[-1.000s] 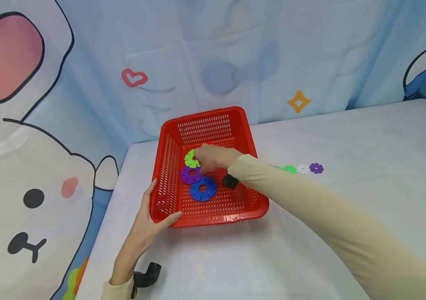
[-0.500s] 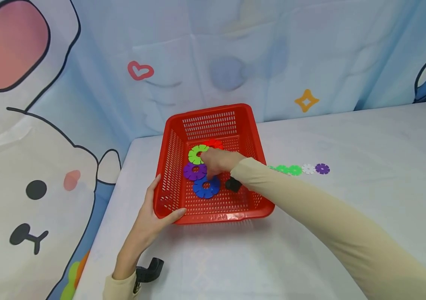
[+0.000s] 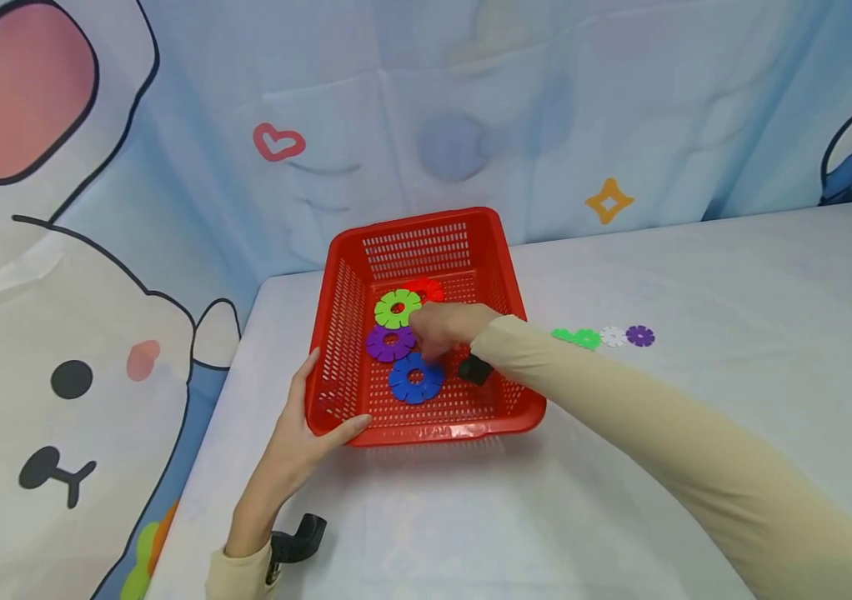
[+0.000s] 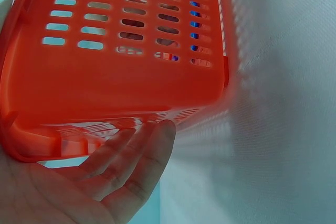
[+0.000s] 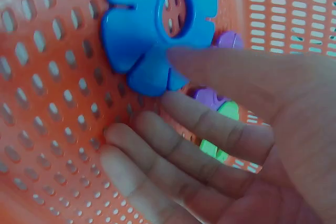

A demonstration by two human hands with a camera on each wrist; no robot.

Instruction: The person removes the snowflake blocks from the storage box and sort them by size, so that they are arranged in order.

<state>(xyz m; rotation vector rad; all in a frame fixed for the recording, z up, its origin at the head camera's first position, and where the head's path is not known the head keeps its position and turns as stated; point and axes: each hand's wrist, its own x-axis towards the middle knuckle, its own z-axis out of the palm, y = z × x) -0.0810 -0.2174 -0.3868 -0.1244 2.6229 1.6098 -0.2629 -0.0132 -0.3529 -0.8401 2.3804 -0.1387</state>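
A red plastic basket with slotted walls stands tilted on the table, and my left hand grips its near left corner. In the left wrist view the fingers of that hand lie under the basket. My right hand reaches inside. There it pinches the edge of a blue flower-shaped disc, thumb over its face and index fingertip at its rim. Beyond lie a purple disc, a lime green disc and a red disc, the green one overlapping the red.
A row of small flower-shaped discs lies on the white table to the right of the basket: green, white and purple. My right sleeve crosses close in front of the row. A blue printed curtain hangs behind the basket.
My right hand has moved from beside the green and purple discs toward the near side, onto the blue disc, which has shifted slightly to the right. My left hand keeps its grip on the corner.
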